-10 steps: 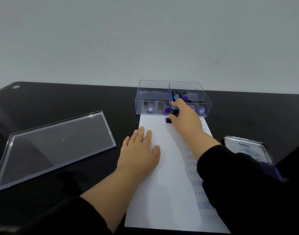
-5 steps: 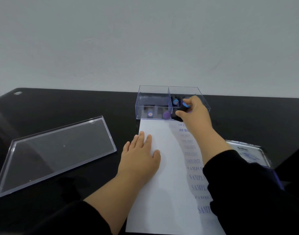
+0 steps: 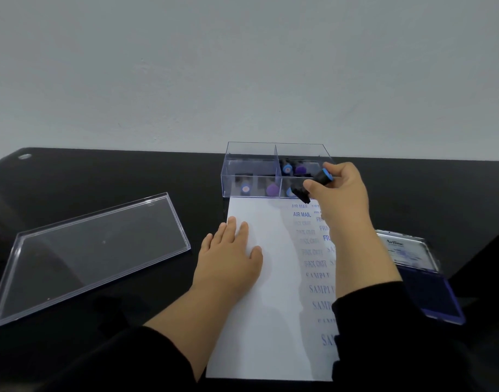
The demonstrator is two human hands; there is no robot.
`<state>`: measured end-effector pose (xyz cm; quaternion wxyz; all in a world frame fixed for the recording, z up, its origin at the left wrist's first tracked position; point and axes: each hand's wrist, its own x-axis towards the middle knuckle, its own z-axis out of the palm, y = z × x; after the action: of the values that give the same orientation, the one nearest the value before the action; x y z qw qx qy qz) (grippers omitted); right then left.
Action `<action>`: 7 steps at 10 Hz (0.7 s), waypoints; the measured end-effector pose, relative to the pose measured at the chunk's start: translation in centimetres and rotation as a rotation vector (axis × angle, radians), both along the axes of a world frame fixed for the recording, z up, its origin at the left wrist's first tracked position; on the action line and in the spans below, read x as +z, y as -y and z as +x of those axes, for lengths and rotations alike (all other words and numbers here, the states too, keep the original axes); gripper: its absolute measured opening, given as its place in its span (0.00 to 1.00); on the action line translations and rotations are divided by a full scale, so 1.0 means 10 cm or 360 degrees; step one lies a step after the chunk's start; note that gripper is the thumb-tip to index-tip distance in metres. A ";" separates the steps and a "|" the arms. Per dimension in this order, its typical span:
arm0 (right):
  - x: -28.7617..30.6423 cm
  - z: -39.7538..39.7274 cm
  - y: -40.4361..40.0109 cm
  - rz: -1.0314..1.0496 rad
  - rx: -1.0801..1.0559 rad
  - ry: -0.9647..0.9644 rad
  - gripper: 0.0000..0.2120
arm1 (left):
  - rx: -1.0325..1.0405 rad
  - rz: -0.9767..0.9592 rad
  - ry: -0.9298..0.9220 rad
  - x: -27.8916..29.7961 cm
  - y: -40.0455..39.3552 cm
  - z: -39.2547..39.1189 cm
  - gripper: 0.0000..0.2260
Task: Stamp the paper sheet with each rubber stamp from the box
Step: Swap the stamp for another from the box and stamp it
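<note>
White paper sheet [image 3: 259, 292] lies mid-frame under the flat, straight-fingered left hand [image 3: 228, 258] (likely steadying it), while the right hand [image 3: 339, 193] grips a blue-capped rubber stamp [image 3: 316, 183] tilted beside the clear box [image 3: 251, 171].

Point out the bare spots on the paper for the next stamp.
The white paper sheet is bare left of the blue print column, above and below the flat left hand. The right strip is crowded with prints.
</note>
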<state>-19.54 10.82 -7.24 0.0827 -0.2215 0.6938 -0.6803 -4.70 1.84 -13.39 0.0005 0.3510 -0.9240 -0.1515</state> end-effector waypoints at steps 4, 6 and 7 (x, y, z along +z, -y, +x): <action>0.05 0.02 -0.08 0.0030 0.0031 -0.0033 0.15 | 0.0012 0.0002 0.0000 -0.01 0.01 0.00 0.26; 0.06 -0.02 -0.14 0.0051 0.0013 -0.0037 0.15 | 0.0012 -0.0011 0.0010 -0.01 0.01 -0.01 0.26; 0.07 -0.01 -0.16 0.0087 0.0006 -0.0049 0.16 | 0.0012 -0.0021 0.0020 -0.02 0.02 -0.02 0.26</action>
<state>-19.68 12.45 -6.58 0.0793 -0.2310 0.7128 -0.6575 -4.85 1.68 -13.59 -0.0024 0.3554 -0.9236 -0.1433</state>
